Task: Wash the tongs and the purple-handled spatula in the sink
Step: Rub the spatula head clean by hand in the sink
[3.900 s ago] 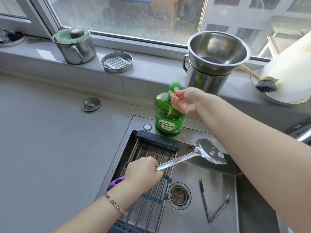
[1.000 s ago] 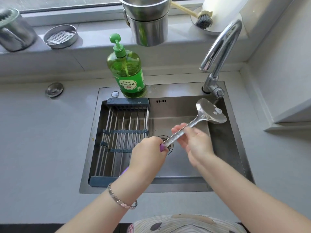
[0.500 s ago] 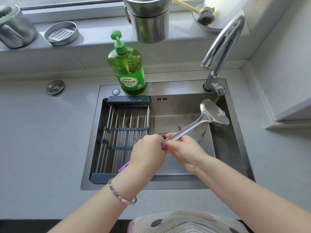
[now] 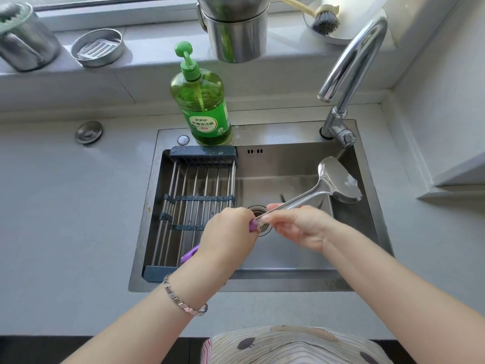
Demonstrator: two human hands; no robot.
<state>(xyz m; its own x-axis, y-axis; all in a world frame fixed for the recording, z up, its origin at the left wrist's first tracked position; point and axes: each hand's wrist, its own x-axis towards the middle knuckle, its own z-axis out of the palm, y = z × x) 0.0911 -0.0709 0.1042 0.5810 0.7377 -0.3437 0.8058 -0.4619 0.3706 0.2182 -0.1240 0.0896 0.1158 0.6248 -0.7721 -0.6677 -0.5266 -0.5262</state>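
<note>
The steel spatula (image 4: 338, 181) with a purple handle hangs over the steel sink (image 4: 288, 283), its blade up and to the right with white soap spots on it. My left hand (image 4: 229, 232) grips the purple handle, whose end sticks out below the wrist. My right hand (image 4: 296, 227) pinches the metal shaft just past the handle. The tongs (image 4: 283, 197) lie on the sink floor behind the shaft; only two dark tips show.
A grey-framed wire rack (image 4: 199, 195) spans the sink's left half. A green dish-soap pump bottle (image 4: 200, 101) stands on the sink's back rim, the tap (image 4: 346, 72) at back right. Steel pots, a dish brush (image 4: 324, 19) and a strainer sit on the sill.
Since four seconds ago my right hand left the soap pump and came to the spatula shaft. In the last second it slid down the shaft toward the handle.
</note>
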